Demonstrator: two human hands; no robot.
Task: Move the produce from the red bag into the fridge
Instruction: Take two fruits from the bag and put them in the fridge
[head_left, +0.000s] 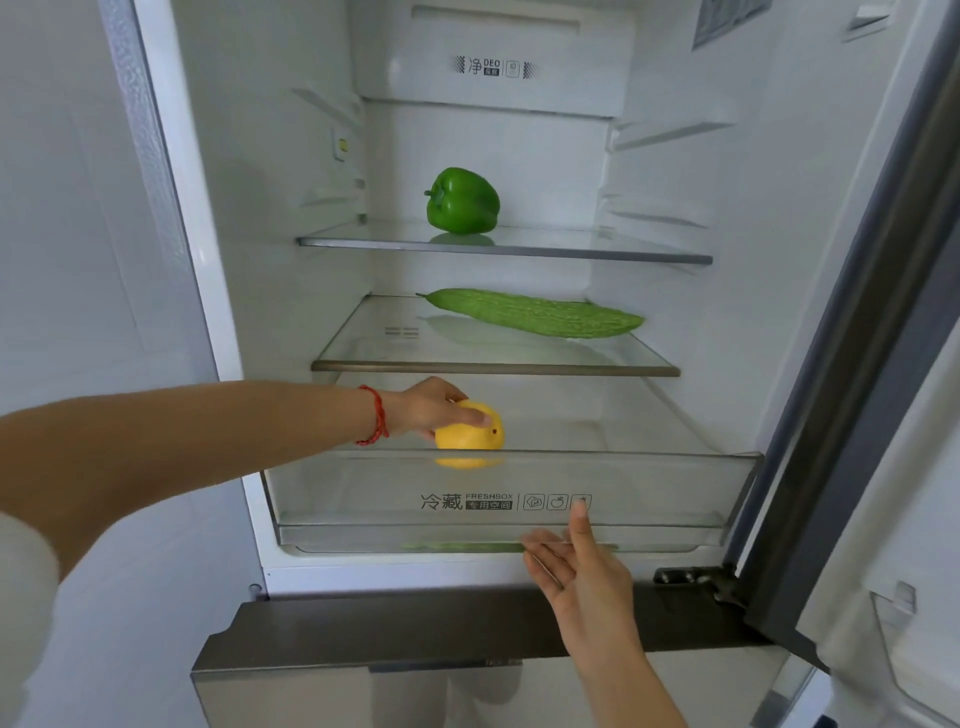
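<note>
- Fingers of the left hand (431, 405) wrap over a yellow fruit (470, 434), holding it at the top of the clear crisper drawer (649, 488), below the lowest glass shelf (493, 368).
- Right hand (576, 566) is open, palm up, one fingertip on the drawer's front.
- Risk: released too high, the round fruit may roll about the drawer.
- Green pepper (462, 202) and bitter gourd (535, 312) already sit on shelves above.
- No red bag is in view.

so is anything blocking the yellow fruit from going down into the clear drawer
Nothing visible does. The left hand holds the yellow fruit just above the open clear drawer, and the drawer space below it looks bare. The right hand is at the drawer's front, to the right, out of the fruit's path.
</note>
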